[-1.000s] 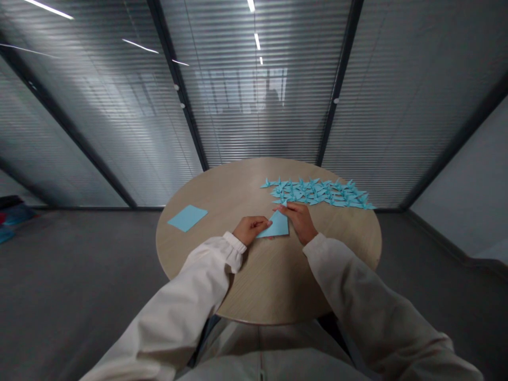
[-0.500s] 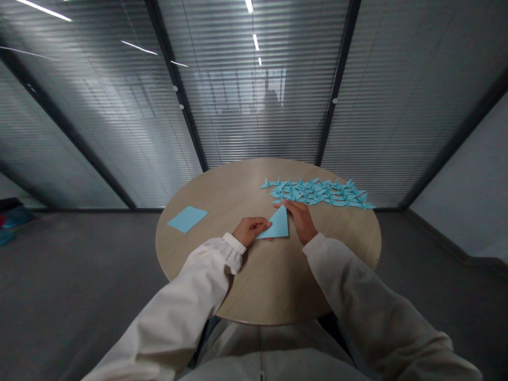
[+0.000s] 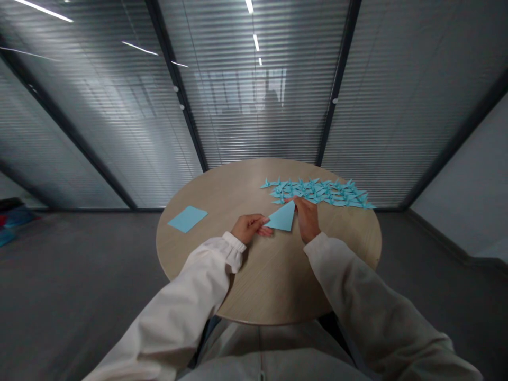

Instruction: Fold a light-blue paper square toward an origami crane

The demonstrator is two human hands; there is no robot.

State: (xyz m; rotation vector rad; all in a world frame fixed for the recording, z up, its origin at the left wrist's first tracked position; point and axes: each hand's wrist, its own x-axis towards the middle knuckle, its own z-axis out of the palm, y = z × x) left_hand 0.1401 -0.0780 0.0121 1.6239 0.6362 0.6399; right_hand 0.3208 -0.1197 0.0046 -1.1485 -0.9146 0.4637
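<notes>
Checking remotely | left hand (image 3: 248, 228) and right hand (image 3: 307, 218) both pinching triangular blue paper (image 3: 282, 218) at separate corners | I'd align edges before creasing.

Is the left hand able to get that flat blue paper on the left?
Probably yes: nothing seems to stand between the left hand and the flat paper. But that hand is pinching the folded paper, so it may need to let go first.
</notes>
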